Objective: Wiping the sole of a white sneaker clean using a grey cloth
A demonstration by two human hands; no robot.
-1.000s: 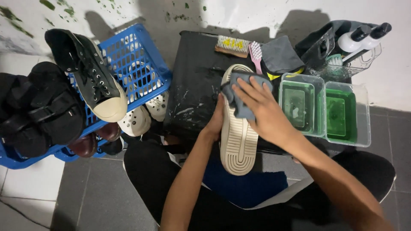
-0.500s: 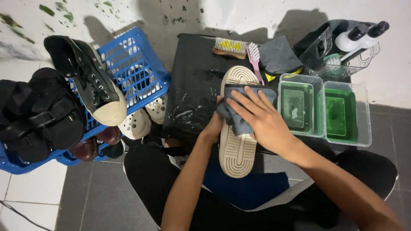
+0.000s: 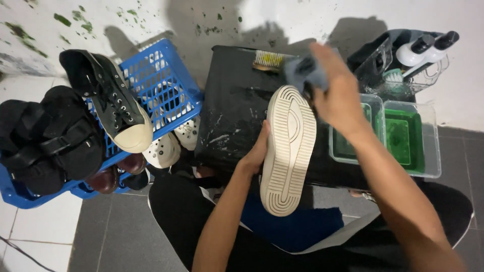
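Observation:
My left hand point(image 3: 258, 151) grips the side of a white shoe point(image 3: 287, 148), turned sole up over the black tabletop point(image 3: 232, 106). The sole shows its cream ribbed tread. My right hand point(image 3: 335, 93) is raised above the toe end, fingers closed on a crumpled grey cloth point(image 3: 302, 69). The cloth is blurred and off the sole. A blue cloth point(image 3: 292, 224) lies across my lap under the shoe's heel.
Two clear tubs of green liquid point(image 3: 403, 136) stand to the right of the shoe. A brush point(image 3: 269, 59) lies at the table's back. A rack with white bottles point(image 3: 421, 50) sits at the far right. Blue baskets point(image 3: 161, 95) with dark shoes stand on the left.
My right hand has lifted the grey cloth off the sole and moved it up toward the toe end. The whole sole is now uncovered. My left hand keeps its hold.

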